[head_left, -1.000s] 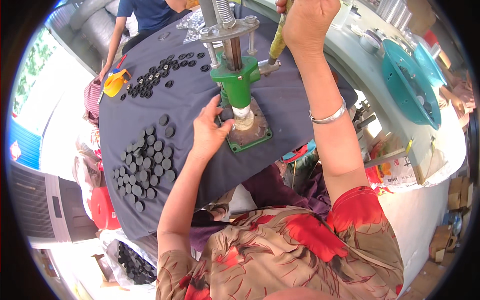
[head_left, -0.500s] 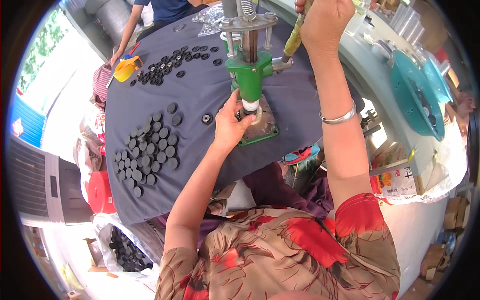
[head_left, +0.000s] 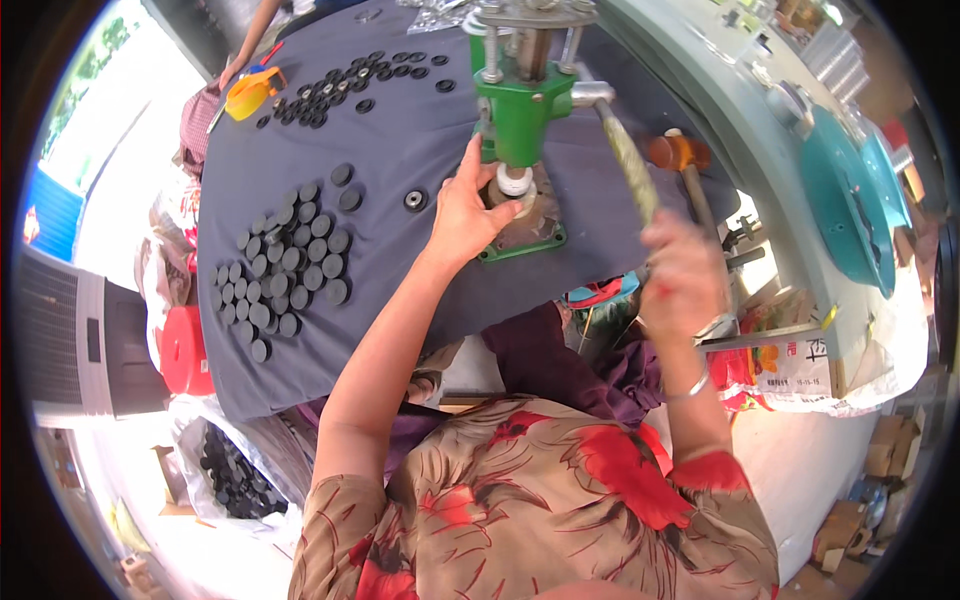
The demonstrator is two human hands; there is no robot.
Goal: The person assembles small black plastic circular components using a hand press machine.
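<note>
The green press (head_left: 522,125) stands right of the middle of the table, its painted metal body thick and rounded, with a round white collar (head_left: 515,182) below it and a worn, flat base plate (head_left: 530,228) underneath. Its lever (head_left: 628,165) slants out to the near right, its grip wrapped in something yellowish and rough-looking. Smooth, dull black discs (head_left: 320,250) lie heaped on the left, some overlapping; farther off, shiny black rings (head_left: 364,105) are scattered in a band, and one ring with a pale middle (head_left: 415,200) sits alone between the heap and the press. A yellow plastic thing (head_left: 250,93) lies at the far left, and a hammer (head_left: 678,152) with an orange-brown head lies right of the press.

The dark cloth (head_left: 240,170) on the table is softly creased and curves down at the near edge, close to the base plate. Bare cloth separates the heap from the rings, and more lies to the right of the press.

The left hand (head_left: 465,212) is spread at the press, thumb and forefinger apart beside the collar; whether the fingertips touch it I cannot tell. The right hand (head_left: 682,275), blurred, is wrapped round the lever's near end
</note>
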